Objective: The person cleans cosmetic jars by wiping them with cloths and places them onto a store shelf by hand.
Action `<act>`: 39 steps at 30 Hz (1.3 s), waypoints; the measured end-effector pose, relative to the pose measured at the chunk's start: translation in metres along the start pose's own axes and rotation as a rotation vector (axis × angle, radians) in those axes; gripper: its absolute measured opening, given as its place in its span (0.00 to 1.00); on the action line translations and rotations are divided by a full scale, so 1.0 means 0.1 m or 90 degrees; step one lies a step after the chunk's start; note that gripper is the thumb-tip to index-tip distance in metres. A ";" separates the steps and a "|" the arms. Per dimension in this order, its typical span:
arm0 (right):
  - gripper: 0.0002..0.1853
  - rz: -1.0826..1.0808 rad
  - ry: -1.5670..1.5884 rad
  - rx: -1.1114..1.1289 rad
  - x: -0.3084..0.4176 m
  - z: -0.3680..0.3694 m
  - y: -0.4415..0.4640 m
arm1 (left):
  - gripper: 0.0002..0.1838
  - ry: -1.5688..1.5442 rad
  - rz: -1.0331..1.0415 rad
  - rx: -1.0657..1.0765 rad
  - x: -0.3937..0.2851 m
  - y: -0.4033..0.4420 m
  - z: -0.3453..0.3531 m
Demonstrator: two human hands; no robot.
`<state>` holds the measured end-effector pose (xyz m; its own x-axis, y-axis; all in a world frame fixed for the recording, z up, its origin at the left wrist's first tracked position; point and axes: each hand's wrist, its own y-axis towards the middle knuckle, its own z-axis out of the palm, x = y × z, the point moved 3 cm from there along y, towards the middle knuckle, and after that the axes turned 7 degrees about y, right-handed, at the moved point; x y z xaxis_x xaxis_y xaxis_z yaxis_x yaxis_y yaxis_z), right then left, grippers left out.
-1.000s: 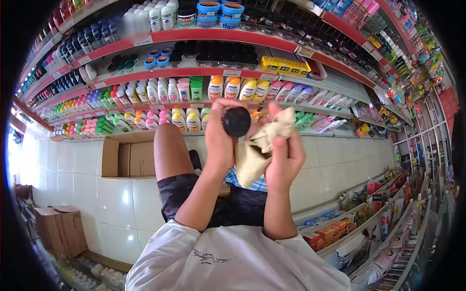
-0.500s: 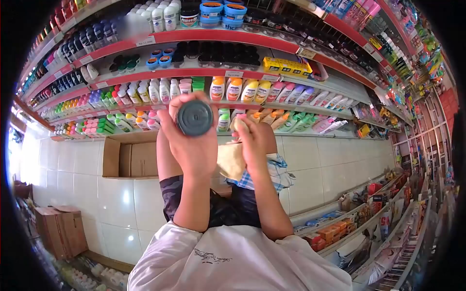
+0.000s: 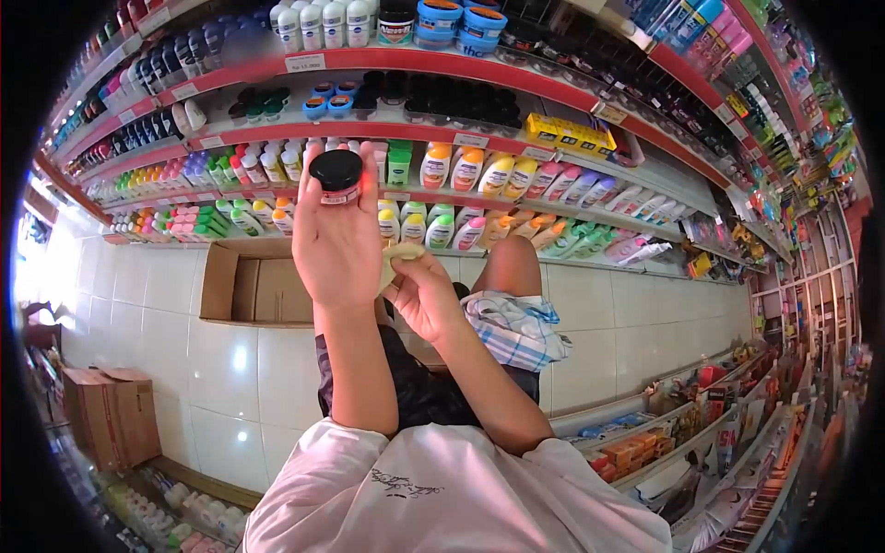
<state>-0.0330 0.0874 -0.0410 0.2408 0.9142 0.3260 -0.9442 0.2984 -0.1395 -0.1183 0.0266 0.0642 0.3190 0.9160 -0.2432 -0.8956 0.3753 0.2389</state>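
Note:
My left hand (image 3: 341, 244) is raised toward the shelves with a small round jar (image 3: 337, 175) gripped between its fingers; the jar has a black lid and a reddish label. Lower and to the right, my right hand (image 3: 424, 293) pinches a cream-coloured cloth (image 3: 400, 256), which is partly hidden behind my left hand. A blue and white checked cloth (image 3: 516, 330) lies over my right thigh.
Shelves with red edges (image 3: 470, 140) hold rows of bottles, jars and a yellow box (image 3: 572, 135). An open cardboard box (image 3: 218, 282) stands on the tiled floor, and a closed carton (image 3: 111, 419) is at the left. Low racks (image 3: 636, 452) hold packets at the right.
My left hand has moved up and left with the jar, now tilted so its label shows. My right hand has lowered and moved left with the cream cloth. The view has shifted slightly.

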 end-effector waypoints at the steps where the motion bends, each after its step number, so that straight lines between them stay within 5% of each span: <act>1: 0.13 0.004 -0.002 0.002 -0.04 -0.05 0.03 | 0.21 0.014 0.000 0.016 0.00 0.01 0.01; 4: 0.13 0.066 -0.079 -0.109 -0.23 -0.48 0.04 | 0.22 0.014 -0.029 0.015 -0.01 0.03 -0.01; 6: 0.13 0.025 -0.488 -0.224 -0.25 -0.83 0.06 | 0.22 -0.003 -0.062 0.006 -0.01 0.07 -0.07; 9: 0.16 0.084 -0.667 -0.262 -0.18 -1.07 0.08 | 0.23 0.026 -0.109 0.020 0.00 0.11 -0.24; 19: 0.19 0.143 -0.657 -0.194 -0.19 -0.96 0.07 | 0.22 0.148 -0.062 -0.051 0.09 0.27 -0.59; 28: 0.10 0.228 -0.224 0.052 -0.52 -0.19 -0.04 | 0.22 0.171 0.015 -0.053 0.00 0.20 -0.34; 31: 0.08 0.192 -0.363 0.047 -0.51 -0.33 -0.04 | 0.24 0.191 0.004 -0.028 0.00 0.17 -0.27; 33: 0.07 0.043 -0.615 0.016 -0.33 -0.52 0.00 | 0.25 0.198 -0.018 0.004 -0.01 0.17 -0.26; 39: 0.09 0.061 -0.827 0.003 -0.12 -0.67 -0.11 | 0.24 0.239 -0.053 0.010 0.10 0.32 -0.64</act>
<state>-0.0100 0.0911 -0.1064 -0.2165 -0.0017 0.9763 -0.9469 0.2439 -0.2096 -0.1633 0.0391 0.0093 0.2524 0.7677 -0.5891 -0.8654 0.4514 0.2175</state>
